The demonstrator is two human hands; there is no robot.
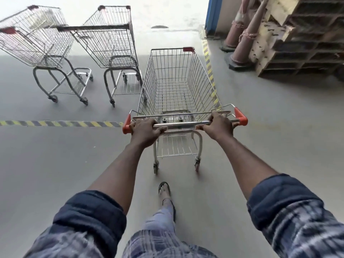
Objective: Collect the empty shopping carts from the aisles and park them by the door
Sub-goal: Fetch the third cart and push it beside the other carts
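1. The cart (178, 86) in hand is empty. It stands on the grey floor straight ahead of the person. Its basket reaches past the striped floor tape (61, 123) toward the bright opening beyond.
2. The left hand (147, 130) grips the handle bar (180, 124) near its left orange cap, fingers curled over the top. The right hand (218, 125) grips it the same way near the right cap. The hands sit well apart with the arms stretched out, which gives good leverage for steering.
3. The step, as I judge it, is to park this cart with the two already standing ahead on the left. The nearer parked cart (111, 40) is just beside this cart's front left corner, and the farther parked cart (35, 40) stands left of that.
4. To do it well, push a little more with the right hand and hold back with the left, so the nose swings left slowly.
5. Bring it in alongside the nearer parked cart without knocking its basket, so the three make a tidy row.
6. Keep the wheels left of the side tape (209, 66). The cones (243, 43) and pallets (301, 43) stand beyond it on the right, and a wide swing could clip them.
7. The sandal (164, 190) is close behind the rear wheels, so take short steps and let go only once the cart stands at rest.
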